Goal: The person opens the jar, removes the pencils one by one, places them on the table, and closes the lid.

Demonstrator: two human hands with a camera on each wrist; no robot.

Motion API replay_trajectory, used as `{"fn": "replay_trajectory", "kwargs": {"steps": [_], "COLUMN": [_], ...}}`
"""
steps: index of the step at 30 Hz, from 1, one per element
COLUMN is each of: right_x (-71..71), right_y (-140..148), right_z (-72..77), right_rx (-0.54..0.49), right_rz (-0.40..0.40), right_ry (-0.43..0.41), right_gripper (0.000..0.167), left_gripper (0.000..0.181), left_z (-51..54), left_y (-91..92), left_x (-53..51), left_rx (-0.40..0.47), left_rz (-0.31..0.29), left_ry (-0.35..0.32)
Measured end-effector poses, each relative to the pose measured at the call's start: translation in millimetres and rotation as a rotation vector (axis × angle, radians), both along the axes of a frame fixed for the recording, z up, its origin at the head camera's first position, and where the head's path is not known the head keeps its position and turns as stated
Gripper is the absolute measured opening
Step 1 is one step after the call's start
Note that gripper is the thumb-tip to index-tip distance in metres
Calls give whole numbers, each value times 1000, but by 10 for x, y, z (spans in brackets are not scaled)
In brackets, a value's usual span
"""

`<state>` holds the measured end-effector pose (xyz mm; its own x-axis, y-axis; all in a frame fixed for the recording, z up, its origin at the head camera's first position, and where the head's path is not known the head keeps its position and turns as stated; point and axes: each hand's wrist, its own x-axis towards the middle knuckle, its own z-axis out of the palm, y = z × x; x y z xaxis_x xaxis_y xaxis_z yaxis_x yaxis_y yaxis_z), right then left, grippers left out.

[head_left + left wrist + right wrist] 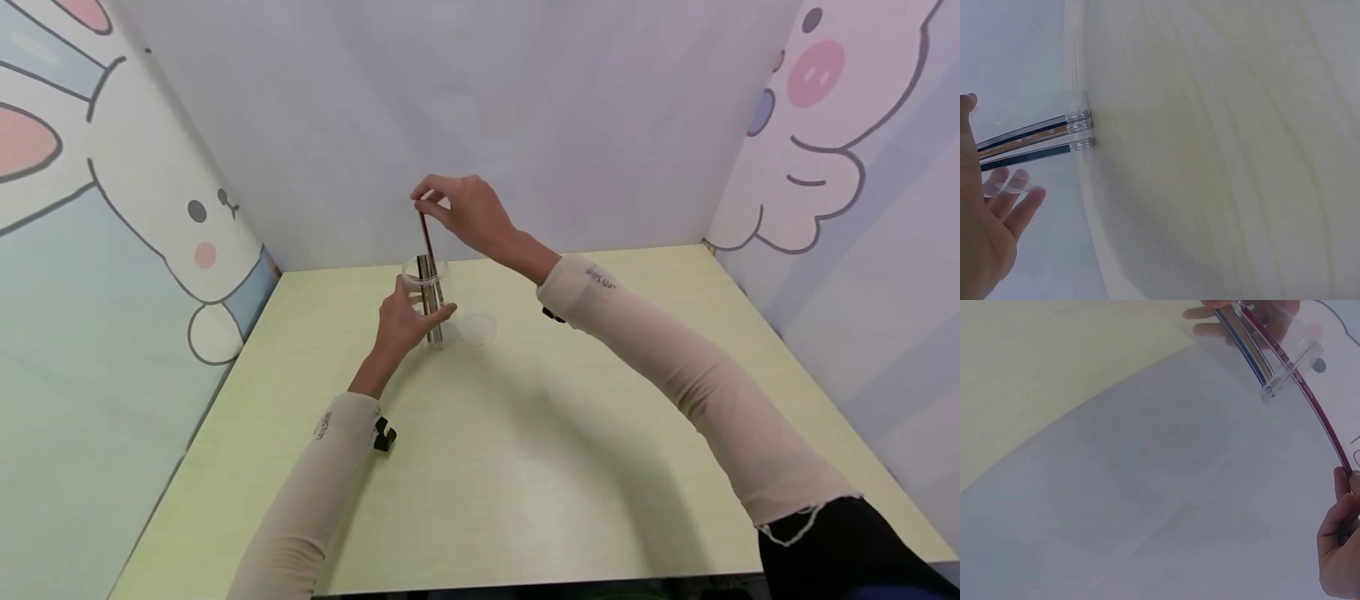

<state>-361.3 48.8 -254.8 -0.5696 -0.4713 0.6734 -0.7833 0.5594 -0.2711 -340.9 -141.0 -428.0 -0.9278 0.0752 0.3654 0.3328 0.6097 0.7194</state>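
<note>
My left hand (400, 321) holds a clear plastic cylinder (411, 282) upright on the table, its thumb and fingers round the sides. Several pencils (1035, 136) with silvery ends stand inside it, dark ones and an orange-brown one. Above the rim, my right hand (474, 212) pinches the top of a dark red pencil (427, 236) between thumb and fingertips. The red pencil's lower part is within the cylinder, as the right wrist view shows. A clear round disc (478, 329), like a lid, lies on the table just right of the cylinder.
The pale yellow table (525, 483) ends at a plain grey wall (525, 108) behind the hands. Side panels with a cartoon rabbit (157, 192) and a cartoon pig (832, 125) border it left and right.
</note>
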Motion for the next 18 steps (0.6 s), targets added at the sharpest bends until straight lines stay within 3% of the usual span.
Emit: {"fn": "replay_trajectory", "kwargs": {"steps": [18], "right_x": [-19], "right_y": [187], "right_z": [487], "right_rx": [-63], "right_rz": [-85], "right_ry": [86], "right_gripper": [23], "left_gripper": [86], "left_z": [-18], "left_y": [51], "left_x": [-15], "left_rx": [10], "left_rz": [0], "left_ry": [-2]}}
